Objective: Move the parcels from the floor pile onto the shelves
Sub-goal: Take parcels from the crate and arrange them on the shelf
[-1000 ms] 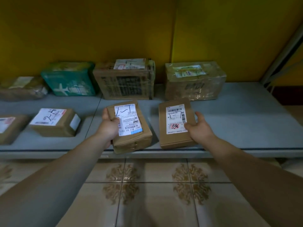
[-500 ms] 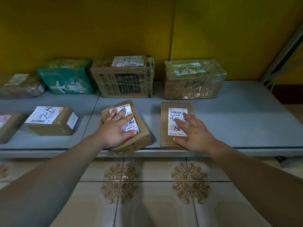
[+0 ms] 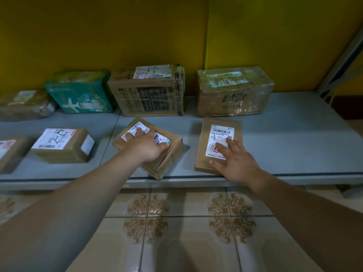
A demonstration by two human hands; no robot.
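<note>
left hand (image 3: 146, 148) lay flat on skewed box (image 3: 173, 152), right hand (image 3: 237, 163) flat on thin box (image 3: 209, 125); corner at shelf (image 3: 294, 144) lip needed sliding inward.

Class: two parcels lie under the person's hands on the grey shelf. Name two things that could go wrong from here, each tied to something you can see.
1. The skewed parcel under the left hand has a corner reaching the front edge of the shelf; once released, it might tip onto the tiled floor.
2. The flat parcel under the right hand also lies close to that edge; a withdrawing hand may drag it off.
</note>
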